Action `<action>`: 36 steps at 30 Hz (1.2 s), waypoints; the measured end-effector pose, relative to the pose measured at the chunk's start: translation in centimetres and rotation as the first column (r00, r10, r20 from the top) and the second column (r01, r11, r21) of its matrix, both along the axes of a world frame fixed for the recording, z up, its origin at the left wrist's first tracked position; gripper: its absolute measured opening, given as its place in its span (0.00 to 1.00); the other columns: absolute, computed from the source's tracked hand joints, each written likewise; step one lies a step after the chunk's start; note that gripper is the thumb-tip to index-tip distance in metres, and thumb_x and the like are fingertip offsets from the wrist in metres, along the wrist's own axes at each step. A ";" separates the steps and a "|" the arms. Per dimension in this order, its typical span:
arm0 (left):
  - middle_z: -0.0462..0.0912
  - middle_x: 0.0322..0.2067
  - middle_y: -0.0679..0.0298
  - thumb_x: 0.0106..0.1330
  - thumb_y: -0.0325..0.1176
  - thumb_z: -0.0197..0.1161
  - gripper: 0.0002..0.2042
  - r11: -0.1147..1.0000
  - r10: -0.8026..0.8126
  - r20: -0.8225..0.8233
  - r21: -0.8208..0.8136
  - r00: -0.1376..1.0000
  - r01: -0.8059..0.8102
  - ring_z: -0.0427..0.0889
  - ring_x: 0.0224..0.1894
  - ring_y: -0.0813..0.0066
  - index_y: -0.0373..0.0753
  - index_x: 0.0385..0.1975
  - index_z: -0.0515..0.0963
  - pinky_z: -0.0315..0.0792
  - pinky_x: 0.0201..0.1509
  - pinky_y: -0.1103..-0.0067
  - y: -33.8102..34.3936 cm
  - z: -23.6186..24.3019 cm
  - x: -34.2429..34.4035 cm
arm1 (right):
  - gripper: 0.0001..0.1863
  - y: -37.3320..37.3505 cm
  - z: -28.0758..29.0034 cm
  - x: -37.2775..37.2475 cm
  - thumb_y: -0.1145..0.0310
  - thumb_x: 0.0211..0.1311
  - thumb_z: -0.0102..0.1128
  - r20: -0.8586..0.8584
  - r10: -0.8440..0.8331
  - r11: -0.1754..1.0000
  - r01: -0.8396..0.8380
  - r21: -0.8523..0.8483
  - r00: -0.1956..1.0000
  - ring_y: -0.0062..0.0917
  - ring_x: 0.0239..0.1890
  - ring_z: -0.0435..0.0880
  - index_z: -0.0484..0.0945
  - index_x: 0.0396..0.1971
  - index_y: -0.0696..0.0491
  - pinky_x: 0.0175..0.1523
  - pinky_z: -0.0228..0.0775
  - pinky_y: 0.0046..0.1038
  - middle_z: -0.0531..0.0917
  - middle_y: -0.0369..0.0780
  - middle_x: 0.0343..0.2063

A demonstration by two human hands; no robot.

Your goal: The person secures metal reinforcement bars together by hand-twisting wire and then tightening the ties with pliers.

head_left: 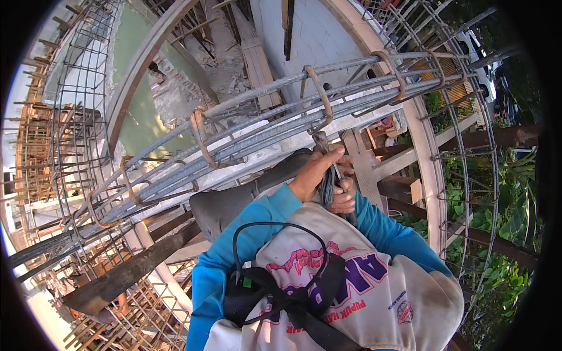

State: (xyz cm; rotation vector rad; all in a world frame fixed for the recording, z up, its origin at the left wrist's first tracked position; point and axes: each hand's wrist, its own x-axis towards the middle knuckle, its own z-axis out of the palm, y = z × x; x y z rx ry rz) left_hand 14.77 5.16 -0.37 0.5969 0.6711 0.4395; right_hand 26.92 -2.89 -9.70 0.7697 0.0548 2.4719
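Note:
My left hand (315, 171) is closed around a metal hand tool that looks like pincers (320, 138), its head pointing up toward the rebar cage. Just below and to the right, my right hand (344, 198) is closed on a folded bundle of dark tie wire (326, 186). The two hands nearly touch, and their fingers partly hide the tool's handles. Right above the tool's head, a bent, rusty stirrup (319, 96) wraps the long bars of the horizontal rebar cage (263, 120).
Another rebar cage (465, 158) curves down the right side, beside green plants (515, 216). Timber planks (132, 275) cross at lower left. Beyond the beam cage lie a grey wall (325, 35) and rubble far below. A black cable (260, 224) loops over my chest.

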 end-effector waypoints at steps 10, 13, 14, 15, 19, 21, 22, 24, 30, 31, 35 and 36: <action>0.81 0.30 0.55 0.65 0.41 0.58 0.17 0.981 0.177 -0.010 -0.082 0.984 -0.177 0.82 0.29 0.67 0.32 0.41 0.72 0.76 0.32 0.76 -0.9 0.8 2.3 | 0.27 -5.7 10.7 1.8 0.44 0.63 0.49 0.744 -0.307 0.877 0.128 0.464 -0.593 0.20 0.13 0.71 0.73 0.32 0.57 0.20 0.64 0.22 0.72 0.34 0.13; 0.81 0.35 0.54 0.66 0.41 0.58 0.16 0.976 0.212 0.103 -0.068 0.972 -0.205 0.81 0.35 0.69 0.33 0.43 0.72 0.76 0.38 0.75 -1.2 0.2 1.9 | 0.32 -5.9 7.5 2.1 0.36 0.60 0.45 0.955 -0.094 0.952 0.305 0.004 0.281 0.16 0.09 0.65 0.73 0.32 0.56 0.14 0.59 0.19 0.67 0.32 0.10; 0.80 0.36 0.55 0.66 0.41 0.58 0.16 0.975 0.224 0.155 -0.043 0.962 -0.220 0.81 0.37 0.70 0.33 0.43 0.73 0.75 0.41 0.75 -1.1 0.0 1.7 | 0.35 -5.6 6.8 2.0 0.32 0.58 0.42 0.304 0.071 0.925 0.051 -0.376 0.950 0.13 0.07 0.62 0.73 0.32 0.56 0.11 0.55 0.17 0.65 0.31 0.09; 0.80 0.36 0.55 0.66 0.41 0.58 0.16 0.974 0.226 0.158 -0.041 0.961 -0.222 0.81 0.37 0.70 0.33 0.43 0.73 0.75 0.41 0.75 -1.1 -0.3 1.6 | 0.35 -5.8 6.6 2.1 0.32 0.58 0.42 0.308 0.073 0.926 0.050 -0.374 0.949 0.13 0.07 0.62 0.73 0.32 0.56 0.11 0.55 0.17 0.65 0.31 0.09; 0.80 0.34 0.59 0.65 0.43 0.59 0.16 0.992 0.121 0.065 0.012 0.991 -0.122 0.79 0.38 0.72 0.34 0.37 0.74 0.73 0.44 0.75 -1.3 -1.4 1.6 | 0.42 -5.9 7.9 2.8 0.29 0.52 0.48 0.878 -0.165 0.956 0.291 0.031 0.450 0.16 0.15 0.69 0.68 0.46 0.56 0.18 0.63 0.21 0.68 0.32 0.15; 0.80 0.34 0.59 0.64 0.44 0.60 0.17 0.988 0.143 0.030 0.053 0.989 -0.144 0.79 0.38 0.72 0.34 0.37 0.74 0.73 0.44 0.76 -1.2 -1.6 1.9 | 0.40 -5.7 8.6 3.7 0.31 0.53 0.50 0.954 -0.281 0.940 0.171 0.296 -0.109 0.18 0.18 0.70 0.69 0.46 0.57 0.20 0.64 0.22 0.69 0.33 0.17; 0.80 0.33 0.59 0.63 0.45 0.61 0.18 0.982 0.167 -0.011 0.095 0.986 -0.165 0.80 0.38 0.71 0.34 0.37 0.75 0.74 0.44 0.76 -1.2 -1.7 2.0 | 0.39 -5.7 9.0 3.9 0.33 0.54 0.52 0.693 -0.394 0.893 -0.073 0.443 -0.603 0.20 0.21 0.72 0.70 0.46 0.57 0.23 0.65 0.24 0.71 0.34 0.18; 0.80 0.33 0.59 0.63 0.44 0.62 0.17 0.984 0.164 0.016 0.064 0.986 -0.165 0.80 0.37 0.71 0.34 0.37 0.75 0.74 0.42 0.76 -1.5 -1.7 1.8 | 0.35 -5.7 10.3 3.1 0.34 0.57 0.49 0.802 -0.283 0.935 0.036 0.354 -0.526 0.19 0.18 0.71 0.71 0.41 0.56 0.21 0.63 0.23 0.70 0.34 0.16; 0.76 0.24 0.63 0.63 0.40 0.62 0.13 0.998 0.050 0.214 -0.053 0.976 -0.039 0.80 0.28 0.71 0.36 0.31 0.72 0.76 0.32 0.74 -0.8 -0.6 1.2 | 0.37 -5.2 6.0 1.9 0.30 0.61 0.28 0.409 0.091 0.967 0.016 -0.253 0.908 0.14 0.10 0.65 0.65 0.19 0.52 0.14 0.61 0.19 0.64 0.32 0.09; 0.72 0.20 0.66 0.63 0.40 0.61 0.13 0.998 0.062 0.148 -0.004 0.987 -0.063 0.79 0.24 0.72 0.37 0.28 0.69 0.75 0.29 0.74 -1.1 -0.8 1.5 | 0.37 -5.4 5.9 2.3 0.30 0.61 0.28 0.408 0.095 0.969 0.009 -0.247 0.908 0.14 0.10 0.65 0.65 0.19 0.52 0.14 0.61 0.19 0.64 0.32 0.09; 0.71 0.18 0.67 0.64 0.38 0.60 0.11 0.986 0.166 0.007 0.024 0.986 -0.166 0.78 0.21 0.73 0.37 0.28 0.70 0.74 0.29 0.75 -1.6 -1.2 2.5 | 0.24 -5.1 10.0 4.2 0.43 0.64 0.47 0.904 -0.375 0.925 -0.026 0.378 -0.205 0.21 0.19 0.75 0.69 0.35 0.53 0.23 0.70 0.21 0.74 0.36 0.19; 0.71 0.18 0.67 0.64 0.38 0.60 0.11 0.986 0.166 0.008 0.017 0.986 -0.166 0.78 0.21 0.73 0.37 0.28 0.70 0.74 0.29 0.75 -1.6 -1.1 2.7 | 0.24 -5.1 10.7 3.8 0.44 0.64 0.48 0.748 -0.452 0.886 -0.144 0.441 -0.486 0.21 0.18 0.74 0.69 0.34 0.53 0.22 0.68 0.21 0.74 0.36 0.19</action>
